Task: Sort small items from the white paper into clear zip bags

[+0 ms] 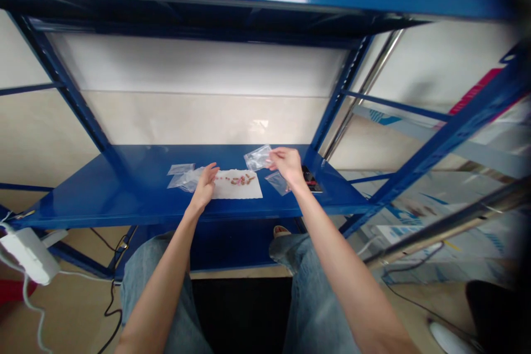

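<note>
Head view: small pinkish-red pieces (238,180) are laid in a loose row on a white paper sheet (244,191), their exact kind too small to be told. The sheet is placed near the front edge of a blue steel shelf (74,204). The right hand (287,165) is extended to the left, with its fingertips (270,156) at the edge of a clear zip bag (258,157), which lies behind the sheet's right corner. Contact appears likely, but whether the bag is pinched cannot be told. The left hand (204,187) is open with the fingers spread wide, nothing is seen held in it, and it is positioned over the sheet's left edge. Just beside that hand, a crumpled clear bag (185,180) is seen, with a flatter clear bag (181,168) behind it. A third clear bag (277,183) is lying below the right hand. Further right, a dark object (312,180) with a red mark is placed on the shelf, its kind unclear. Below the shelf, jeans-covered legs (157,276) are seen, and a white power strip (29,254) with cables is visible at lower left.
</note>
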A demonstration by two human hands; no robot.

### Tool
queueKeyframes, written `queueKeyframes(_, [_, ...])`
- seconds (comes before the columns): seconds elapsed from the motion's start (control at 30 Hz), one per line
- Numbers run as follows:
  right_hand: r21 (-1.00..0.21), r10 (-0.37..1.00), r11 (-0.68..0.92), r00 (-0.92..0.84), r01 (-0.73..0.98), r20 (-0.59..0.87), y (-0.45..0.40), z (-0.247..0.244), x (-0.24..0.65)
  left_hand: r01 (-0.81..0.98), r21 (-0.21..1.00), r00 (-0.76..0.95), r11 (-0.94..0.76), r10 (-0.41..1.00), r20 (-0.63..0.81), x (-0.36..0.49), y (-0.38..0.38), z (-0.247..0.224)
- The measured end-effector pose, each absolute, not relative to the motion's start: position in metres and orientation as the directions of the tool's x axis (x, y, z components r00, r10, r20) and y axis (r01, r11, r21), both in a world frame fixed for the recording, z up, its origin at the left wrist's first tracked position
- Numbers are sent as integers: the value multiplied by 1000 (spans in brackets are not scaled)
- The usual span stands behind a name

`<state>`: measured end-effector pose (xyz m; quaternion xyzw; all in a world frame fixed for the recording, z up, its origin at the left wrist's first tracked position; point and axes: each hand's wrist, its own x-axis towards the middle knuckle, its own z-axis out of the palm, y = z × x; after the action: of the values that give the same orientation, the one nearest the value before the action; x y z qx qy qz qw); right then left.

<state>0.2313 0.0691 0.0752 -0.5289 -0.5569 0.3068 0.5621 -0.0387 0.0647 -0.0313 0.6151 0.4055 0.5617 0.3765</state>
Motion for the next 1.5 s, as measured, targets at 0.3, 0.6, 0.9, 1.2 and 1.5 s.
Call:
queueKeyframes(0.3, [-968,865,238,435,80,248,57,4,285,543,629,243,-557,821,517,-64,36,2])
queueKeyframes(0.6, [-875,838,156,408,459,363,62,-6,305,691,527,302,-494,860,411,-75,22,6])
queueKeyframes(0.9, [-721,846,72,340,689,410,65,-10,307,752,451,345,-480,871,350,-64,21,6])
queueKeyframes(1.2, [-572,799,98,278,814,534,68,-21,307,760,416,355,-498,856,376,-64,26,-1])
queueKeyframes(1.5, [-549,743,159,267,821,614,61,-17,298,760,384,346,-524,827,443,-47,33,-1])
